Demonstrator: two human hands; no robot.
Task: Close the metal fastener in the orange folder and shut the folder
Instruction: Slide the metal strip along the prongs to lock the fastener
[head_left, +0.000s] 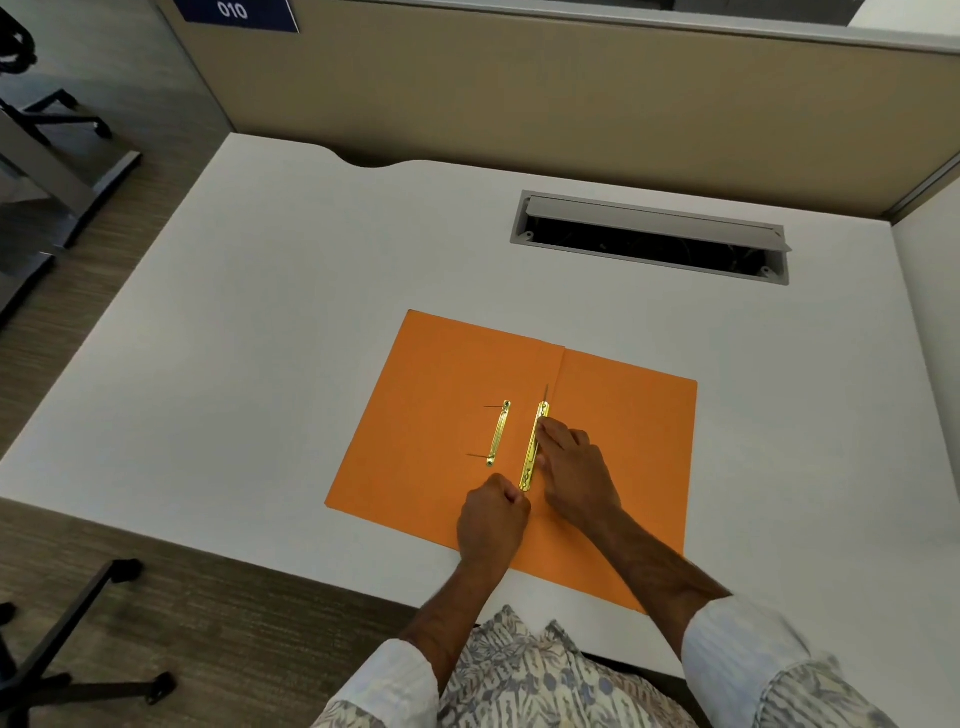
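An orange folder (441, 395) lies open and flat on the white desk (260, 312). A gold metal fastener bar (532, 457) runs along the fold, with a thin prong sticking up at its far end. A second, shorter gold piece (498, 434) lies on the left leaf, two thin prongs pointing left. My right hand (571, 473) rests on the right side of the long bar, fingertips pressing near its upper half. My left hand (493, 514) is curled at the bar's near end, its fingertips pinched there; what they grip is hidden.
A grey cable tray opening (649, 239) with a raised lid sits in the desk behind the folder. A beige partition (467, 93) borders the far edge. Chair bases (78, 649) stand on the floor to the left.
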